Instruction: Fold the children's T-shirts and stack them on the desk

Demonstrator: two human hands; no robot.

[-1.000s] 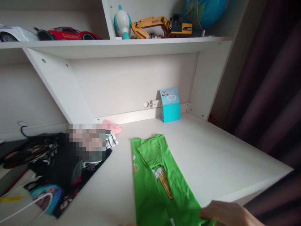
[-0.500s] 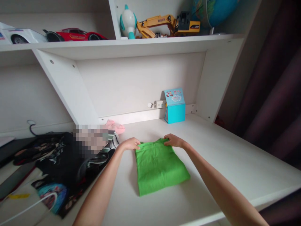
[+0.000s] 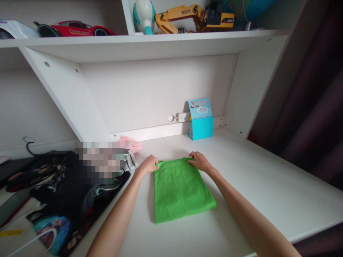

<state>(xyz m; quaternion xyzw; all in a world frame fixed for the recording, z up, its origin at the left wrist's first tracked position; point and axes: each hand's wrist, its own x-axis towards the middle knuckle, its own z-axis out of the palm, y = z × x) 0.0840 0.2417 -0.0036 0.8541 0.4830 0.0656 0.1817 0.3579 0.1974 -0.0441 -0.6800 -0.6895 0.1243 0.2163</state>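
Note:
A green folded cloth garment (image 3: 182,191) lies nearly flat on the white desk (image 3: 270,182), in front of me. At its far left corner, my left hand (image 3: 149,165) is closed, pinching the fabric edge between thumb and fingers. My right hand (image 3: 199,161) grips the far right corner, its fingers bent over the edge. Light creases run across the cloth's upper middle. The cloth's near edge lies on the desk, untouched by either hand. What kind of garment it is cannot be made out from the folded shape.
Left of the cloth is a heap of dark clothes (image 3: 61,182) with a hanger. A pink cloth (image 3: 131,144) lies behind it. A blue desk calendar (image 3: 202,125) stands at the back near a power socket (image 3: 183,117). Overhead, a shelf (image 3: 160,40) holds a toy excavator (image 3: 195,16) and a red toy car (image 3: 76,28).
The green cloth's far edge has become straighter and its surface flatter. Both hands stay at its far corners, with the right fingers slightly more raised. The camera view has tilted down a little.

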